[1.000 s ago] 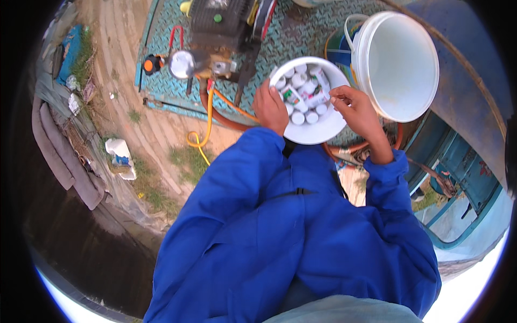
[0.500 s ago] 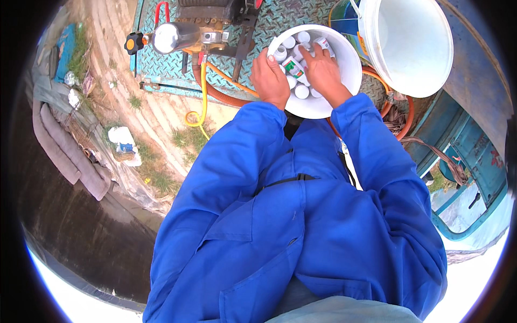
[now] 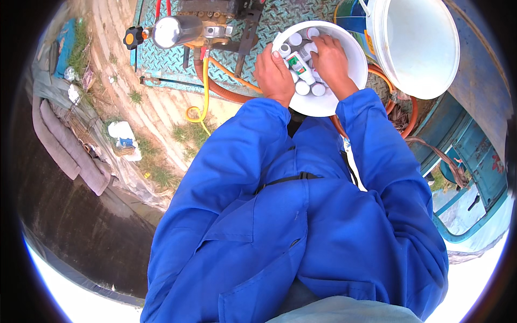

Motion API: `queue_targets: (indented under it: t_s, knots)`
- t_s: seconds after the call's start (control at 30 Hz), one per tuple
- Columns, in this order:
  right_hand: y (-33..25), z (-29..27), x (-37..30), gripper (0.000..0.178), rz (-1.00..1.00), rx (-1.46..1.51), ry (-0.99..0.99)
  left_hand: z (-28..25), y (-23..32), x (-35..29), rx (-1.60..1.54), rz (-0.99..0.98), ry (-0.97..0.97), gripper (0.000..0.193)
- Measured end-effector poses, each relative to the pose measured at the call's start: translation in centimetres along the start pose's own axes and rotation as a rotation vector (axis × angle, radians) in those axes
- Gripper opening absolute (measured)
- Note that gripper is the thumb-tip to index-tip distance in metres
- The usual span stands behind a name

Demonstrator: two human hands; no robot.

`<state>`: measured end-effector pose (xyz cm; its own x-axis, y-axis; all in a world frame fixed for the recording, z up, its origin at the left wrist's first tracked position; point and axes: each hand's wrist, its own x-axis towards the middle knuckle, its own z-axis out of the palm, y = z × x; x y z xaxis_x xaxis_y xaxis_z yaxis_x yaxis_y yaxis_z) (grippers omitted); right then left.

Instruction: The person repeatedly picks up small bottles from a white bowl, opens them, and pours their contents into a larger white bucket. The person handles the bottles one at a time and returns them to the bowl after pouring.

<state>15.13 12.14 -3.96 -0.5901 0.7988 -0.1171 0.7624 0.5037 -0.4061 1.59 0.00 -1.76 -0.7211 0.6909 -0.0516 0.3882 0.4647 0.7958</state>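
Observation:
A white bucket (image 3: 356, 64) stands in front of me with several small white plastic bottles inside. My left hand (image 3: 273, 75) grips its left rim, the thumb over the edge and the fingers outside. Inside the bucket, my right hand (image 3: 333, 63) has its fingers curled down on a white bottle (image 3: 308, 50), though the fingertips are partly hidden. Between my hands a white bottle with a green and red label (image 3: 298, 65) lies tilted on the others. White caps of more bottles (image 3: 302, 88) show toward the bucket's near side.
At left stands a pump with a metal cylinder (image 3: 172, 32) on a teal tread-plate deck (image 3: 188, 63). A yellow hose (image 3: 205, 86) and an orange-brown hose (image 3: 226, 96) run from it. An upturned white bucket or lid (image 3: 417, 48) is at right, beside a teal vehicle door (image 3: 482, 161).
My right hand has moved slightly right and its fingers have curled in more. Bottles have shifted, and the green-labelled one lies more exposed. My left hand stays on the rim.

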Motion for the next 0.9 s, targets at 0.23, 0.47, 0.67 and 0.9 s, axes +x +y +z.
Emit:
queue_targets:
  t_s: [0.23, 0.47, 0.67, 0.9]
  knots:
    - [1.4, 1.9, -0.4, 0.034, 0.016, -0.288, -0.484, 0.0, 0.1, 0.0, 0.031, -0.003, 0.003, 0.043]
    - [1.5, 2.2, -1.2, 0.031, 0.133, -0.127, -0.538, 0.0, 0.0, 0.0, 0.018, -0.026, -0.011, 0.043]
    - [2.8, 3.9, 0.6, 0.029, 0.066, -0.051, -0.477, 0.1, 0.1, 0.0, 0.023, -0.018, 0.0, 0.044]
    - [2.6, 10.1, 2.7, 0.039, 0.173, 0.006, -0.541, 0.1, -0.1, -0.1, 0.037, -0.016, 0.008, 0.044]
